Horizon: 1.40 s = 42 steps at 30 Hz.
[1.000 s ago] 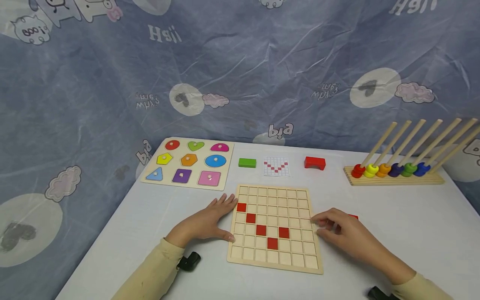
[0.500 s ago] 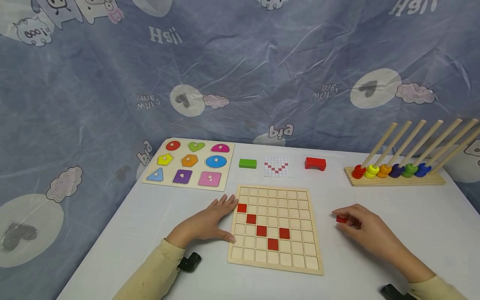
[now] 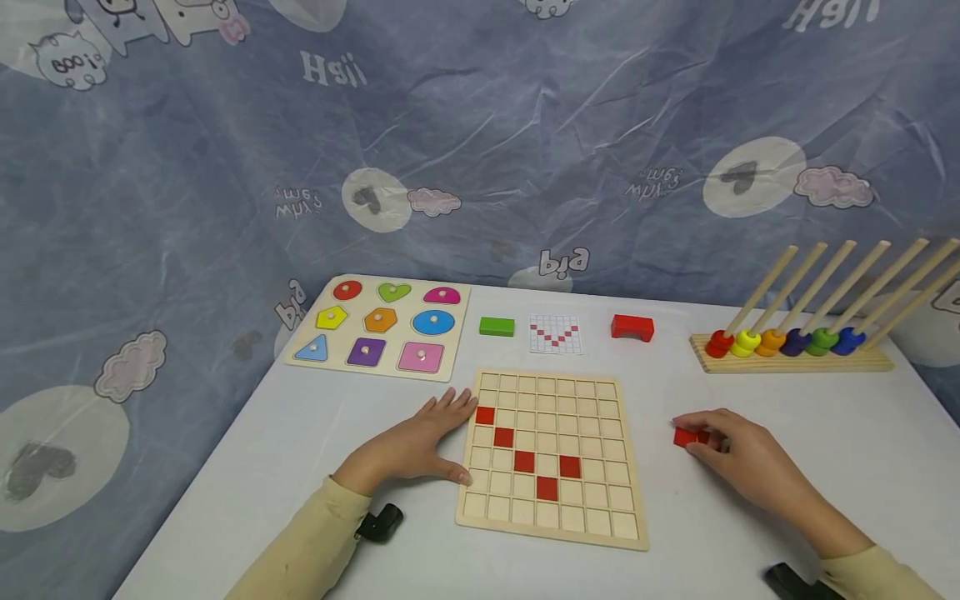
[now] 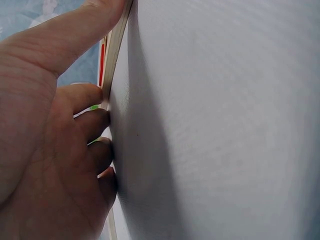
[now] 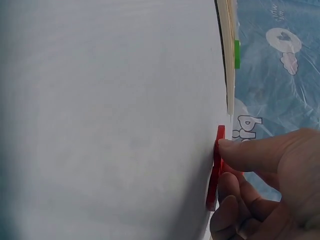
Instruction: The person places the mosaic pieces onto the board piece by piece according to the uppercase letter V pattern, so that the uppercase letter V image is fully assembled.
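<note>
A wooden grid board [image 3: 558, 422] lies flat on the white table, with several red square tiles [image 3: 524, 461] set in its cells. My left hand [image 3: 408, 446] lies spread along the board's left side, fingertips and thumb touching the edge. To the right of the board, my right hand [image 3: 738, 450] pinches a red tile [image 3: 683, 437] at the table surface, with more red partly hidden beneath its fingers. In the right wrist view, the thumb [image 5: 250, 152] presses on the red tiles [image 5: 213, 187], which lie in a short row; the other fingers are curled.
Behind the board lie a green block [image 3: 497, 327], a card with a red V pattern [image 3: 555, 334] and a red arch block [image 3: 632, 327]. A shape puzzle [image 3: 390, 373] is at the back left. A peg stand [image 3: 795, 364] with coloured rings stands at the back right.
My right hand has moved right, from the board's right edge to the red tiles on the table. The left hand and the tiles on the board stay put.
</note>
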### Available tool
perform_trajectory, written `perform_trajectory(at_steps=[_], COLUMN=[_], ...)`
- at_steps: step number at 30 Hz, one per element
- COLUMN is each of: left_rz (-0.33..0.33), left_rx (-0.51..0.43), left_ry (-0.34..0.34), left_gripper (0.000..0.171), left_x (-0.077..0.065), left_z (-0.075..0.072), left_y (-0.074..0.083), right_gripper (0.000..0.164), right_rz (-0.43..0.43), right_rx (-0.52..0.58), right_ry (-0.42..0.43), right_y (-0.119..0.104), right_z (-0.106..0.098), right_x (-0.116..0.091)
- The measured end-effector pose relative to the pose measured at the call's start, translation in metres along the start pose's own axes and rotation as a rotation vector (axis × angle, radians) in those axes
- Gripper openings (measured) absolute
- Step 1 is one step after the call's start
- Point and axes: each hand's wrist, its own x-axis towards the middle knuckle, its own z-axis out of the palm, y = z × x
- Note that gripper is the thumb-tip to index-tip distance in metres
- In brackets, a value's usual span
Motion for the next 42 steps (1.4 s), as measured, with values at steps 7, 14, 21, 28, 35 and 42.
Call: perform_trajectory(at_steps=[7,14,21,28,35,42], left_rz=[0.006,0.0,0.002,0.004,0.007,0.003], left_rx=[-0.011,-0.011,-0.01,-0.006,-0.007,-0.006], left_ry=[0.006,0.0,0.001,0.002,0.001,0.0], left_gripper=[0.112,0.112,0.112,0.112,0.112,0.113], left_x=[0.0005,0.0005,0.0003,0.0008,0.0006,0.001], left_z=[0.0012,0.001,0.001,0.0017,0.0012,0.0014], left_y=[-0.0009,-0.0006,-0.0007,-0.0017,-0.0013,-0.0015], right_gripper=[0.034,0.033,0.032,0.034,0.033,0.03], right_rz=[-0.003,0.012,-0.008,-0.014,-0.026,-0.011], right_rx=[-0.006,-0.006,-0.014,-0.015,-0.016,0.003], right_ry=[0.004,-0.002,0.014,-0.018,-0.02,-0.019], right_y=[0.0004,-0.0001,-0.0008,-0.001,-0.0025,-0.0038], right_z=[0.0014,0.0017,0.0022,0.0026,0.0012,0.0026], right_x=[0.0006,0.0015,0.0019,0.0,-0.0035,-0.0047])
